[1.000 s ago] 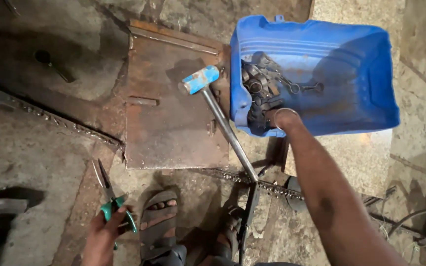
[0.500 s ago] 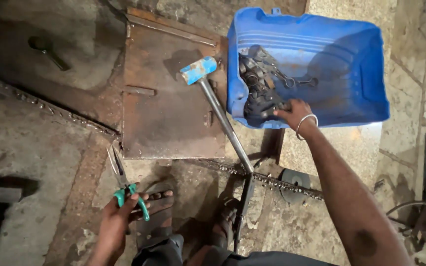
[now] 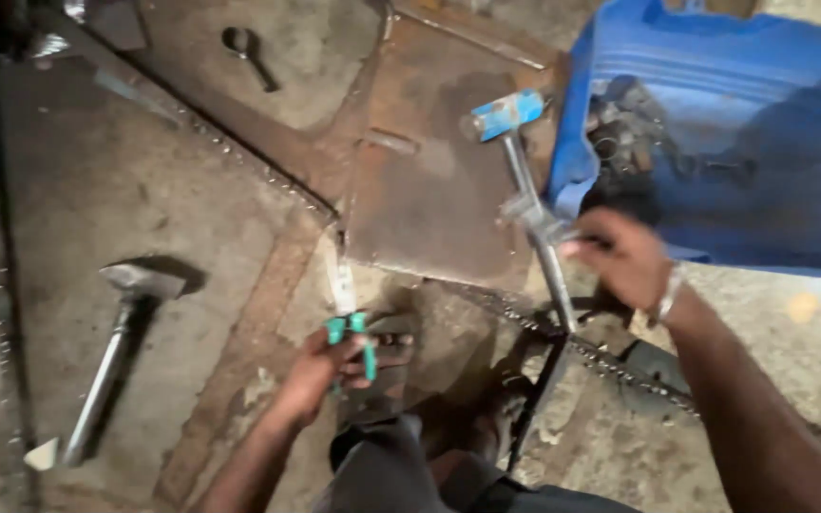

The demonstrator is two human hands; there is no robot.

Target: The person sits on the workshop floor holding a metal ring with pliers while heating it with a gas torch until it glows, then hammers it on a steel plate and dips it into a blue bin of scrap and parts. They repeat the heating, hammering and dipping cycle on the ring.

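1. Pliers [image 3: 346, 309] with green handles sit in the left hand [image 3: 320, 370], fingers [image 3: 372, 347] wrapped shut around the handles, tips pointing up toward the rusty steel plate [image 3: 429, 199].
2. A small blurred metal piece [image 3: 536, 220] sits pinched in the right hand [image 3: 624, 261], just outside the blue tub [image 3: 762, 66], beside the blue-headed hammer [image 3: 510, 119].

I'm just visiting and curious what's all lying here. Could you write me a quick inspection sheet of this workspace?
Surface: rough concrete floor with a rusty steel plate on it.
Job's things: green-handled pliers; small blurred metal part.
Clutter: blue tub of dark parts, blue-headed hammer, big hammer, chain, spanner.
Grippers: left hand holds the pliers; right hand grips the metal part beside the tub.
Cables: nothing seen.
Surroundings: sandalled feet.
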